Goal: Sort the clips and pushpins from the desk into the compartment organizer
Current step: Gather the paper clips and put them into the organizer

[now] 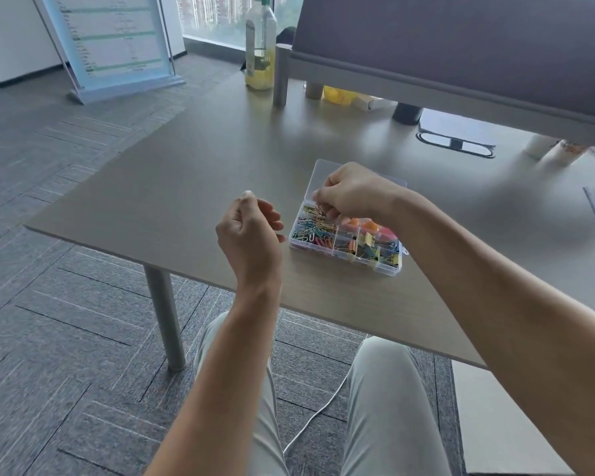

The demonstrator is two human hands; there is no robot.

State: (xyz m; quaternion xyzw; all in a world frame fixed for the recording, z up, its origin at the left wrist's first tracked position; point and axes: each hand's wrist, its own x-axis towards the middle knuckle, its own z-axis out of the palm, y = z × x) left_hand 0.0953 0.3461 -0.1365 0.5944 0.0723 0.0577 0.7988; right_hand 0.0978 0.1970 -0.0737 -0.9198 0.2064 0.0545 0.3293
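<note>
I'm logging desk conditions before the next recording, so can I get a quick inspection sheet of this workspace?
Surface: grey desk, mostly bare near the person.
Job's things: clear organizer, lid open, holding paper clips, binder clips and orange pushpins.
Clutter: bottle and small items at the far edge.
Hands: right hand pinches gold clips over the organizer; left hand hovers loosely curled, holding nothing.
Cables: white cable on the floor.
Surroundings: carpet, standing sign, window.

Left hand (249, 231) raised, fingers loosely curled; right hand (352, 194) fingers bunched downward, forearms extended.
</note>
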